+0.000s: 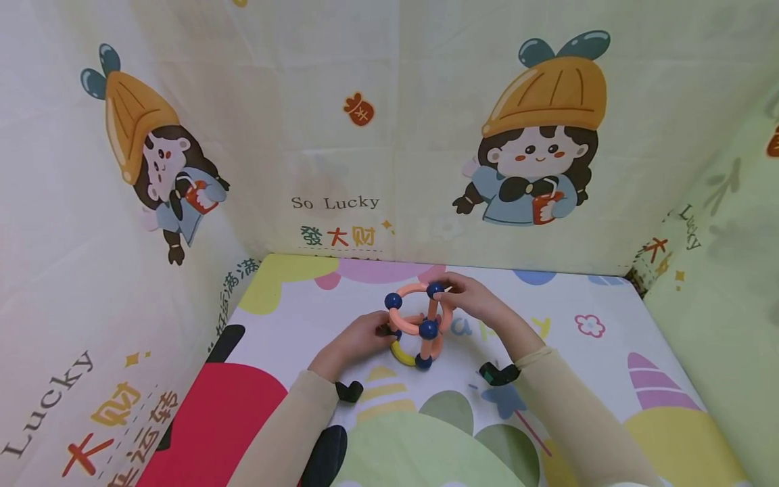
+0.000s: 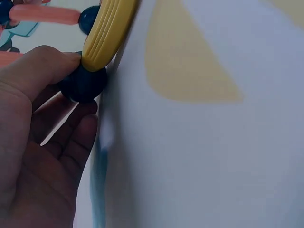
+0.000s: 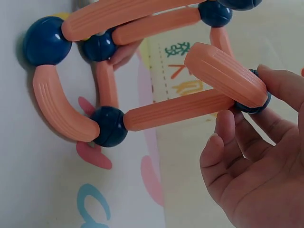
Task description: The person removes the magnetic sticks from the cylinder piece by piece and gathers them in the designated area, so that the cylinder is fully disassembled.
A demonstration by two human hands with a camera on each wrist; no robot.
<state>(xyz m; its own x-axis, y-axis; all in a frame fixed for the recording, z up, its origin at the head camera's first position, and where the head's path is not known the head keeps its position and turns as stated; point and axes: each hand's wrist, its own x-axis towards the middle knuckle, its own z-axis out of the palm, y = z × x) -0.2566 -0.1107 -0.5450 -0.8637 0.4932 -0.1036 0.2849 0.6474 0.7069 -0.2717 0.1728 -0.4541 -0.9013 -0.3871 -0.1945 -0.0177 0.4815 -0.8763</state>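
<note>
Beyond the grip I see a cream wall (image 1: 420, 155), printed with a cartoon figure (image 1: 541, 101) in an orange hat. A left wall (image 1: 55, 203) and a right wall (image 1: 730, 338), both lettered, flank the grip. Beneath it lies a bright patterned surface (image 1: 608, 358), softly lit.

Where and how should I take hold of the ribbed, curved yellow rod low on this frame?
Best pinched at mid-arc, probably from the near left side: the yellow rod bows outward there and its middle is bare, whereas both ends meet glossy dark-blue balls, and the left hand holds one of those.
</note>
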